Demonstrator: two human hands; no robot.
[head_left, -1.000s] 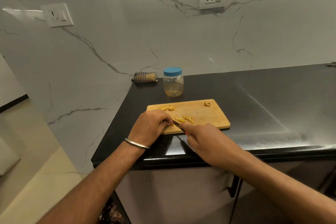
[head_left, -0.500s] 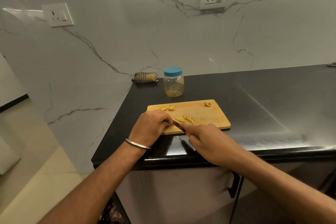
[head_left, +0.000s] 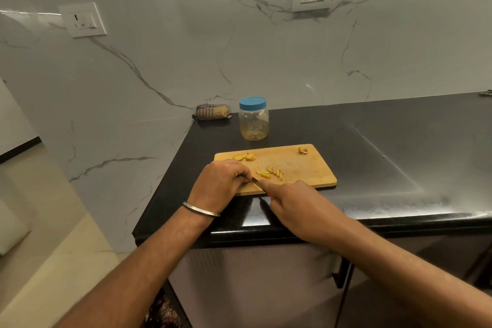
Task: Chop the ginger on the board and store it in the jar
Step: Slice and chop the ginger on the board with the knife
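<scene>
Ginger (head_left: 270,172) lies on board (head_left: 306,168) atop black counter (head_left: 399,146), marble wall (head_left: 186,61) behind.

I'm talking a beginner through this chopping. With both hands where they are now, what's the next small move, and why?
Probably press the knife down for another cut. The right hand holds it with the blade right beside the left hand, whose curled fingers seem to pin a piece on the board; that piece is hidden. Round slices wait uncut, and the jar is capped.

black countertop (head_left: 386,146), wooden cutting board (head_left: 306,168) near front edge, lidded jar (head_left: 253,118) behind, rolled cloth (head_left: 212,112) at back corner
</scene>
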